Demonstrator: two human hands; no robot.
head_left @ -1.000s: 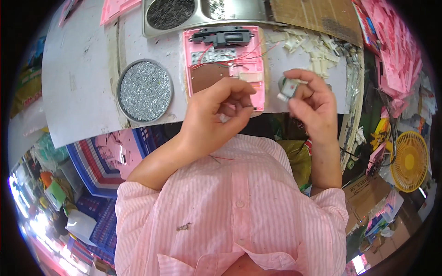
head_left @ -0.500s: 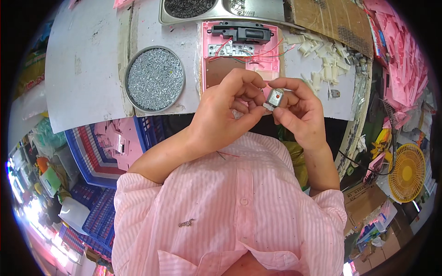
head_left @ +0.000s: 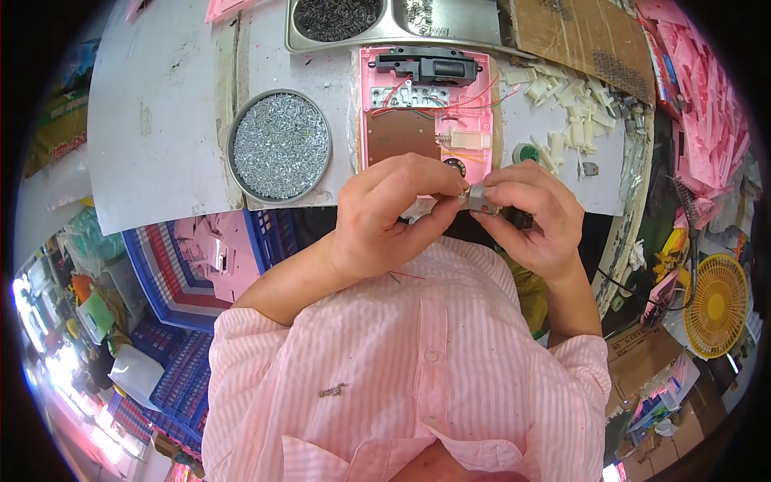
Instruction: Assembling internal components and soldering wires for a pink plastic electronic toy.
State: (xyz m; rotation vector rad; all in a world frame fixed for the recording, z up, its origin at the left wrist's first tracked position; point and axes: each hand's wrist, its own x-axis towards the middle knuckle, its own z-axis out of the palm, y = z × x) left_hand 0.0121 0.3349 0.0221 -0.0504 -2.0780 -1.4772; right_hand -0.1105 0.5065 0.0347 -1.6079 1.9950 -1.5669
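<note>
Both my hands meet just in front of the table's near edge. My right hand (head_left: 536, 210) pinches a small silver motor (head_left: 482, 199) between thumb and fingers. The fingertips of my left hand (head_left: 393, 210) are pinched together against the motor's left end; what they grip there is hidden. Just beyond lies a pink plastic casing (head_left: 486, 108), partly covered by my hands. Inside it sit a long black plastic part (head_left: 426, 67), a metal plate (head_left: 391, 97), a brown board (head_left: 399, 132), thin red and green wires and a small round part (head_left: 454, 165).
A round dish (head_left: 329, 153) of silver screws stands left of the casing. Behind is a metal tray (head_left: 389, 30) with dark screws and springs. Cream plastic pieces (head_left: 580, 120) and a piece of cardboard (head_left: 578, 36) lie right. A blue crate (head_left: 152, 281) with pink parts sits lower left.
The motor has been turned in my fingers, and my left fingertips now close on its end. Both hands appear slightly lower in view, showing more of the casing.
</note>
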